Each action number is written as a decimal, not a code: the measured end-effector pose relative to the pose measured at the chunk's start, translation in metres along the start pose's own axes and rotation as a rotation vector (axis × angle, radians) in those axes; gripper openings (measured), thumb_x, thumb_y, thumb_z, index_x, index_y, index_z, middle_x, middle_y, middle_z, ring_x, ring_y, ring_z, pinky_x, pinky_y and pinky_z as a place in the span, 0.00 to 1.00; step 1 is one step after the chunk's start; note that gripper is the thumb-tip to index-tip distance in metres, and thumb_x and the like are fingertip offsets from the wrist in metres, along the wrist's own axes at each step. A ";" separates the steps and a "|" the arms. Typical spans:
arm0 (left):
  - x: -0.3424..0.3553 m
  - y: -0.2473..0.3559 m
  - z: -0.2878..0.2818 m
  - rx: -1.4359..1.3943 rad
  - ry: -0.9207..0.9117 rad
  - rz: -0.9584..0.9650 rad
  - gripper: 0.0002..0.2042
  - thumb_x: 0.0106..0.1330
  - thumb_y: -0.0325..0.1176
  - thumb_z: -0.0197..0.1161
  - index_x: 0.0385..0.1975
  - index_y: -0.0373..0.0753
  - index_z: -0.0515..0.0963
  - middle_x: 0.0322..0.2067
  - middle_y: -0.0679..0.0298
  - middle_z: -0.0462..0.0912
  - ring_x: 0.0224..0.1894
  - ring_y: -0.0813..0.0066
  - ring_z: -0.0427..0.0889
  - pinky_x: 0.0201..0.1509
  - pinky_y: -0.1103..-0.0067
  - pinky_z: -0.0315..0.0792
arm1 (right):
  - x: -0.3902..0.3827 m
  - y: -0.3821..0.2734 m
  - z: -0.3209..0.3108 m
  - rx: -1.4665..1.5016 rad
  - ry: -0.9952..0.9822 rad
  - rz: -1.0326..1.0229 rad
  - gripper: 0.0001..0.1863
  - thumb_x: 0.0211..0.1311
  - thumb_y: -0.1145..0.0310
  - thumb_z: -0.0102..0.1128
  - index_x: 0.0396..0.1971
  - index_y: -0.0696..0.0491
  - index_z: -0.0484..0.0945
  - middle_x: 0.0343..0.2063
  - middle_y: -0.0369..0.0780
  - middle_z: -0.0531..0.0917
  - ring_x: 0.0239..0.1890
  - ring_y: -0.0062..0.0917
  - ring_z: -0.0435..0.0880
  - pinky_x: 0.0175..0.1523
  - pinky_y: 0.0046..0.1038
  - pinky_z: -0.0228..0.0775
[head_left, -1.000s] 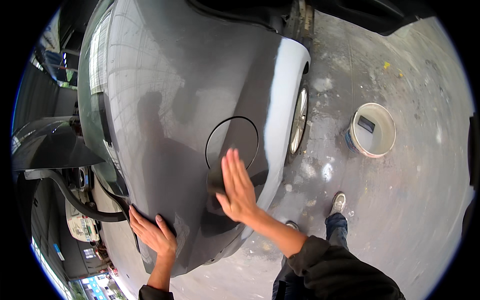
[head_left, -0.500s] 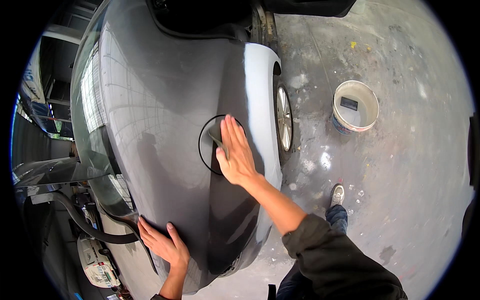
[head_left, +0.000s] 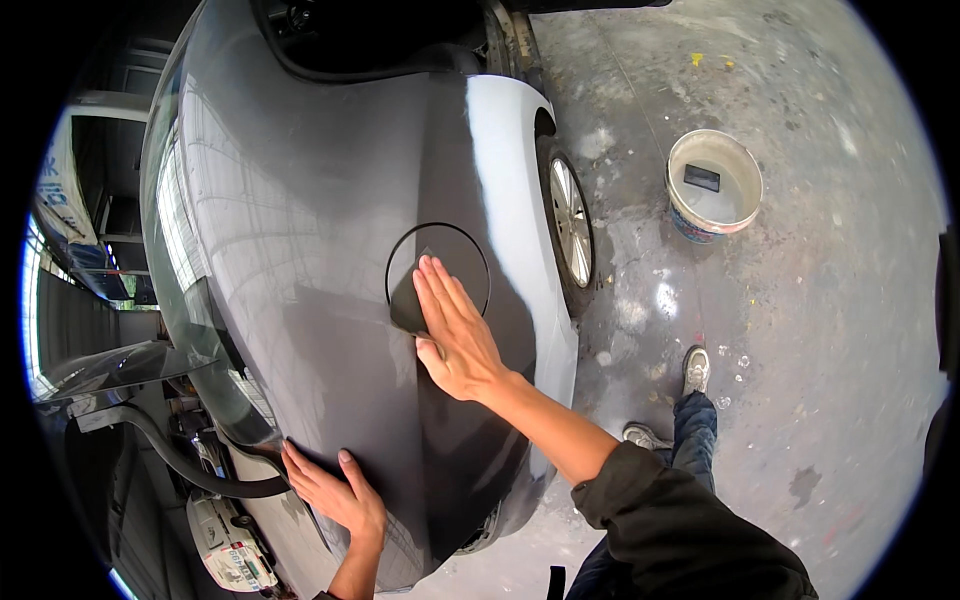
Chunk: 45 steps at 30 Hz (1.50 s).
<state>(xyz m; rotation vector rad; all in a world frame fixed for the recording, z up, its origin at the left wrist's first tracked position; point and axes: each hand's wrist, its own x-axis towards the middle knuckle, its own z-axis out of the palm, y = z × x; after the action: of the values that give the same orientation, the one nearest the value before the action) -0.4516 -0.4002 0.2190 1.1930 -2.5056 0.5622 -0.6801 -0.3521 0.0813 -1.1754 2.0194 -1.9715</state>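
My right hand (head_left: pixel 455 330) lies with straightened, closed fingers on a thin dark sheet (head_left: pixel 404 305), pressed over the round fuel flap (head_left: pixel 462 255) in the car's dark grey rear panel (head_left: pixel 330 200); the thumb is by the sheet's lower edge. My left hand (head_left: pixel 338 492) rests flat, fingers a little apart and holding nothing, on the panel's edge at lower left. A pale, whitish band (head_left: pixel 505 170) runs along the panel toward the wheel (head_left: pixel 568 220).
A white bucket (head_left: pixel 750 190) of cloudy water, with a dark block (head_left: pixel 702 178) in it, stands on the stained floor to the right. My shoes (head_left: pixel 697 370) are below it. A raised lid (head_left: pixel 110 380) with a curved hinge arm is at left; a vehicle (head_left: pixel 225 540) lies beyond.
My right hand and the sheet have moved up onto the fuel flap, then slightly back down and leftward. My left hand stays on the panel edge as the view shifts.
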 end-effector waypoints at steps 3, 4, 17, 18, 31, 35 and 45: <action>0.001 0.001 -0.002 0.004 0.000 0.009 0.37 0.74 0.49 0.51 0.74 0.29 0.52 0.70 0.38 0.58 0.71 0.38 0.57 0.74 0.53 0.50 | 0.026 0.014 -0.008 -0.008 0.003 -0.013 0.40 0.65 0.62 0.40 0.75 0.65 0.48 0.77 0.52 0.49 0.80 0.41 0.43 0.82 0.44 0.38; 0.001 0.001 -0.002 -0.001 -0.001 0.009 0.37 0.74 0.49 0.51 0.74 0.29 0.52 0.70 0.38 0.58 0.71 0.38 0.58 0.74 0.53 0.51 | 0.035 0.018 -0.009 -0.010 0.025 -0.033 0.41 0.63 0.63 0.41 0.75 0.64 0.48 0.77 0.51 0.49 0.80 0.40 0.43 0.82 0.43 0.37; 0.001 0.000 -0.003 -0.007 0.009 -0.005 0.36 0.74 0.47 0.52 0.75 0.33 0.52 0.72 0.43 0.57 0.73 0.42 0.56 0.75 0.56 0.49 | 0.009 0.029 -0.015 -0.138 -0.019 0.027 0.41 0.63 0.64 0.49 0.73 0.68 0.50 0.75 0.58 0.52 0.79 0.47 0.49 0.81 0.42 0.41; 0.000 0.002 -0.002 -0.011 0.003 -0.014 0.36 0.74 0.47 0.52 0.75 0.33 0.52 0.72 0.42 0.57 0.73 0.42 0.55 0.75 0.56 0.49 | 0.020 0.037 -0.022 -0.149 -0.016 -0.005 0.41 0.63 0.64 0.49 0.73 0.68 0.50 0.75 0.57 0.52 0.79 0.47 0.48 0.81 0.42 0.41; 0.001 -0.002 -0.003 0.010 0.006 0.014 0.37 0.74 0.48 0.51 0.75 0.30 0.52 0.71 0.40 0.58 0.72 0.40 0.57 0.74 0.54 0.50 | -0.060 0.002 -0.002 -0.149 -0.016 0.217 0.41 0.62 0.63 0.54 0.71 0.71 0.54 0.73 0.62 0.55 0.77 0.49 0.52 0.80 0.45 0.42; 0.000 -0.003 0.003 -0.013 -0.009 0.011 0.35 0.75 0.46 0.52 0.75 0.32 0.53 0.72 0.42 0.58 0.72 0.42 0.57 0.75 0.56 0.49 | -0.023 0.037 -0.013 -0.233 0.013 0.198 0.38 0.65 0.63 0.50 0.70 0.71 0.56 0.73 0.60 0.57 0.77 0.48 0.52 0.81 0.45 0.38; 0.000 -0.001 -0.001 0.023 0.009 0.013 0.37 0.74 0.50 0.51 0.74 0.29 0.53 0.70 0.40 0.59 0.71 0.39 0.59 0.73 0.54 0.52 | -0.072 -0.027 -0.001 -0.106 0.008 0.162 0.43 0.57 0.58 0.56 0.67 0.73 0.60 0.70 0.60 0.61 0.76 0.51 0.53 0.79 0.51 0.43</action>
<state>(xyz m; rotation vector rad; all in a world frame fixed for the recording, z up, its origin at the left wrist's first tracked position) -0.4510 -0.4004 0.2204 1.1802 -2.5082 0.6000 -0.6182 -0.3075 0.0738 -0.9883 2.1718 -1.8180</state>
